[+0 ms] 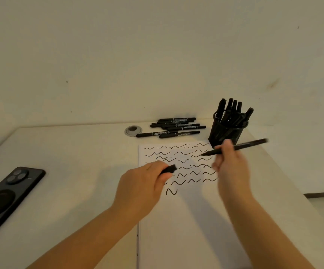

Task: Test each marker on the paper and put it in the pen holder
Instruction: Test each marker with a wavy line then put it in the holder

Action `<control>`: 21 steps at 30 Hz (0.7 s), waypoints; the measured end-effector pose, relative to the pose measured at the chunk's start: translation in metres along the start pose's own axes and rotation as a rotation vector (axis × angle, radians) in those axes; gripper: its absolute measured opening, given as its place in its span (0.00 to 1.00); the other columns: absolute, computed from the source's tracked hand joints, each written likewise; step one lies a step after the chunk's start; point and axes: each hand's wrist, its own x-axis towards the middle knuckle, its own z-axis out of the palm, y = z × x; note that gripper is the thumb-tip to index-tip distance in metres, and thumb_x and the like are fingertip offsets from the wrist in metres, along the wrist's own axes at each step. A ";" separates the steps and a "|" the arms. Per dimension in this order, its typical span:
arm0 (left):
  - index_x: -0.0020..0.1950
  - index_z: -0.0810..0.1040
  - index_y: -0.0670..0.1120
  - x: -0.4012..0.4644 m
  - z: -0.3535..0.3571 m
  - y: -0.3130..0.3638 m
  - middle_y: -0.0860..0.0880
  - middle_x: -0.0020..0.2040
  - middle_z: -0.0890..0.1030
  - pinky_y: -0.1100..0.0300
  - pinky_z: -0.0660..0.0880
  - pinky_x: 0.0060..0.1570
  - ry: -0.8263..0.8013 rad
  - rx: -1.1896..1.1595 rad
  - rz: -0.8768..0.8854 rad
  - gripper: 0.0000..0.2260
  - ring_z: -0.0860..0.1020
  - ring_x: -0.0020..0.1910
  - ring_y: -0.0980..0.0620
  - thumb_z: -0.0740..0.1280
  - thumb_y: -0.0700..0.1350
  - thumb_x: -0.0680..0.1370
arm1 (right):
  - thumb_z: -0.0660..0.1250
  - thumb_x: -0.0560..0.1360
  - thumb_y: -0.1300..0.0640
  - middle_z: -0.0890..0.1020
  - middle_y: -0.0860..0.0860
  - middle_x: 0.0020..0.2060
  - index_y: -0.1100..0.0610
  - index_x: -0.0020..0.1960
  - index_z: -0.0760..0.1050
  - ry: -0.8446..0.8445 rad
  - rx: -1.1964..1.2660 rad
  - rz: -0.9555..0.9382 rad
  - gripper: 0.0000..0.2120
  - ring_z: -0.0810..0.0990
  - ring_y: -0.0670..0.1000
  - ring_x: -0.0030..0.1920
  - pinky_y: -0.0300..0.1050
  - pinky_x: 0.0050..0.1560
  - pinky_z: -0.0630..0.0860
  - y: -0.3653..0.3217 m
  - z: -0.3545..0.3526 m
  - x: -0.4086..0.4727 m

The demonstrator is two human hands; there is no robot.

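Note:
A white sheet of paper (186, 220) covered with several black squiggles lies in front of me. My right hand (230, 166) grips an uncapped black marker (250, 145), its tip pointing left above the paper's upper right part. My left hand (145, 183) holds the marker's black cap (169, 168) over the paper's left side. A black mesh pen holder (227, 133) with several markers standing in it sits at the paper's far right corner. Several loose black markers (174, 128) lie in a pile behind the paper.
A black phone (7, 199) lies face down on the left of the white table (69, 162). A grey round cable grommet (133, 130) sits left of the marker pile. The wall rises right behind the table; the table's right edge drops off near the pen holder.

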 end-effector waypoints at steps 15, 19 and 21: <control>0.49 0.75 0.53 -0.008 0.020 -0.037 0.63 0.37 0.70 0.73 0.65 0.38 -0.213 -0.139 -0.062 0.08 0.70 0.42 0.69 0.57 0.51 0.79 | 0.64 0.70 0.61 0.76 0.49 0.21 0.51 0.33 0.71 -0.419 -0.478 -0.177 0.10 0.70 0.43 0.23 0.32 0.26 0.66 0.044 -0.018 -0.007; 0.48 0.76 0.53 -0.008 0.021 -0.038 0.63 0.36 0.70 0.74 0.65 0.39 -0.196 -0.155 -0.060 0.08 0.69 0.43 0.70 0.57 0.50 0.79 | 0.64 0.71 0.59 0.75 0.50 0.23 0.51 0.33 0.70 -0.368 -0.548 -0.228 0.09 0.69 0.43 0.25 0.34 0.26 0.66 0.046 -0.019 -0.006; 0.48 0.76 0.53 -0.008 0.022 -0.038 0.61 0.37 0.71 0.73 0.66 0.38 -0.198 -0.159 -0.064 0.08 0.70 0.42 0.67 0.57 0.51 0.79 | 0.64 0.70 0.61 0.72 0.46 0.21 0.52 0.33 0.70 -0.315 -0.563 -0.226 0.09 0.67 0.43 0.23 0.34 0.24 0.64 0.047 -0.023 -0.004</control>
